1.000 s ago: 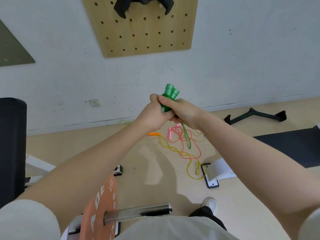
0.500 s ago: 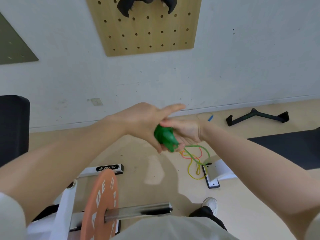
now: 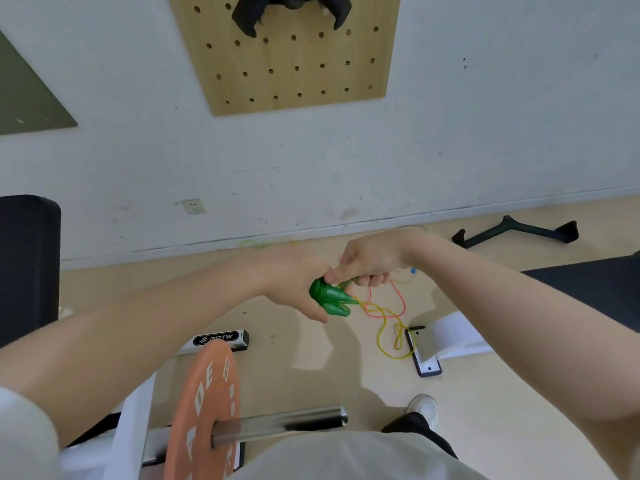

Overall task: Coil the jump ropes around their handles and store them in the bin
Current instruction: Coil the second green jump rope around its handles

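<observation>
Nearest, along the bottom edge of the frame, a polished steel barbell sleeve (image 3: 278,424) juts rightward from a round orange weight plate (image 3: 204,410) with pale lettering, and a white shoe (image 3: 424,408) shows just right of the bar's end. Above the plate, a white bar with a black label (image 3: 216,340) lies on the beige floor (image 3: 311,368).

At mid-frame the two forearms meet. The left hand (image 3: 294,282) curls round the pair of glossy green plastic jump-rope handles (image 3: 330,299), whose tapered ends point down and to the right out of the palm. The right hand (image 3: 370,261), touching the left, has its fingers folded and its thumb pressed down, pinching the green cord right where it leaves the handles; little of that cord shows.

Just below and right of the hands, a thin yellow jump rope (image 3: 388,327) and a thin pink jump rope (image 3: 398,303) lie loosely tangled on the floor, the yellow one reaching a white metal frame foot with a black end cap (image 3: 427,351).

Farther off, at the right edge, a black V-shaped handle (image 3: 512,230) lies by the white wall (image 3: 346,161). At upper centre a light wooden pegboard (image 3: 294,71) hangs, with a black object (image 3: 291,8) on it.
</observation>
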`<state>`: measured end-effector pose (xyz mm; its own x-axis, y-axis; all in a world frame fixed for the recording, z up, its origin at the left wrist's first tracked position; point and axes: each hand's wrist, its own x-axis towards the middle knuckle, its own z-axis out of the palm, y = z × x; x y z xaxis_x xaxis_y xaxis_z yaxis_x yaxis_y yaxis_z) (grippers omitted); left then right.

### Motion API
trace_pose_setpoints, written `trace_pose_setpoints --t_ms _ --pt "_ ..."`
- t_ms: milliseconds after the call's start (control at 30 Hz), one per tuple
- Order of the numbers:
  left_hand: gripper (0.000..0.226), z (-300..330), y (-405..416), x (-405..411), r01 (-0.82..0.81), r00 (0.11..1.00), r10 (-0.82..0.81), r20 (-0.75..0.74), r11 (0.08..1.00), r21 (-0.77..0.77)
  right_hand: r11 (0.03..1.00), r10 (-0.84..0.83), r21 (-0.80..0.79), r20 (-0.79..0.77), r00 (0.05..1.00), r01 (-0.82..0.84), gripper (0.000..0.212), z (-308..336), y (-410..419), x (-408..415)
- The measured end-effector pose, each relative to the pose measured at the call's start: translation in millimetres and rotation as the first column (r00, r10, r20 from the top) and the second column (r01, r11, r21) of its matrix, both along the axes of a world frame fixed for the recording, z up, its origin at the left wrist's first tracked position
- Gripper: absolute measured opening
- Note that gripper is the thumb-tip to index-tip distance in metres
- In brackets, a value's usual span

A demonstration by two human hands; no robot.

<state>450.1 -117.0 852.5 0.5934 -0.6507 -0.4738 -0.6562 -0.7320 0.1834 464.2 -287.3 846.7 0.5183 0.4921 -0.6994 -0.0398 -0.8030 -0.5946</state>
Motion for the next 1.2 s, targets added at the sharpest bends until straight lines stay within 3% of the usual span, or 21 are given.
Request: trace_pose_setpoints --t_ms 67,167,267,333,367,433,500,600,667,833,867,933,1000,1067,1200 --pt "0.038 -7.9 0.2 1.6 -0.024 1.000 0.024 -0.015 1.000 -0.001 0.998 0.057 -0.013 0.035 0.998 -0.056 0.022 5.9 -6.1 5.1" --pt "0.039 -17.5 -3.6 -1.6 -0.158 0.986 0.156 -0.060 0.987 -0.022 0.976 0.190 -0.154 0.267 0.945 -0.153 0.021 13.7 -3.3 12.8" --pt "0.045 -29.2 -14.8 -5.3 -0.303 0.953 0.301 0.048 0.951 0.066 0.878 0.412 -0.445 0.516 0.751 -0.176 0.025 18.8 23.9 12.8" --pt "0.033 -38.5 -16.5 -3.7 -0.432 0.900 0.427 0.091 0.901 0.043 0.835 0.486 -0.536 0.608 0.627 -0.127 0.020 17.6 43.6 1.6" --pt "0.021 -42.0 -16.0 -0.5 -0.541 0.841 0.541 0.009 0.841 0.006 0.825 0.500 -0.553 0.623 0.602 -0.113 0.022 13.3 50.1 -5.2" --pt "0.016 -44.6 -12.2 7.1 -0.754 0.642 0.715 -0.279 0.654 -0.058 0.833 0.488 -0.546 0.652 0.580 -0.088 0.028 0.3 56.8 -18.9" --pt "0.019 -41.8 -7.6 12.5 -0.864 0.476 0.719 -0.506 0.491 -0.114 0.884 0.373 -0.468 0.704 0.604 0.000 0.030 -5.5 53.5 -26.7" --pt "0.015 -35.3 0.8 16.7 -0.898 0.421 0.582 -0.695 0.378 -0.227 0.940 0.169 -0.318 0.751 0.638 0.125 0.032 -13.3 38.8 -29.2" --pt "0.023 -36.0 4.9 17.0 -0.895 0.419 0.513 -0.749 0.374 -0.244 0.963 0.088 -0.231 0.756 0.648 0.139 0.030 -19.2 28.6 -31.1" --pt "0.030 -41.3 6.9 14.7 -0.882 0.422 0.397 -0.815 0.388 -0.268 0.983 0.014 -0.135 0.734 0.679 0.125 0.015 -30.7 12.5 -31.1" --pt "0.027 -40.1 7.8 13.7 -0.881 0.415 0.348 -0.841 0.383 -0.276 0.987 -0.101 -0.021 0.681 0.726 0.157 0.020 -30.5 9.7 -32.7" --pt "0.020 -37.2 7.8 10.6 -0.887 0.395 0.245 -0.885 0.351 -0.299 0.904 -0.406 0.303 0.399 0.822 0.300 0.032 -25.7 4.9 -40.1" --pt "0.026 -33.9 3.8 6.3 -0.890 0.398 0.173 -0.901 0.309 -0.335 0.761 -0.521 0.489 0.069 0.851 0.426 0.036 -18.7 -3.0 -44.6" --pt "0.026 -31.0 -2.0 3.0 -0.872 0.445 0.140 -0.884 0.293 -0.393 0.721 -0.496 0.511 -0.092 0.863 0.469 0.038 -13.8 -11.8 -43.9" --pt "0.029 -26.8 -8.8 -2.9 -0.821 0.520 0.133 -0.844 0.348 -0.452 0.826 -0.428 0.394 -0.029 0.903 0.404 0.040 -6.0 -20.7 -37.5"
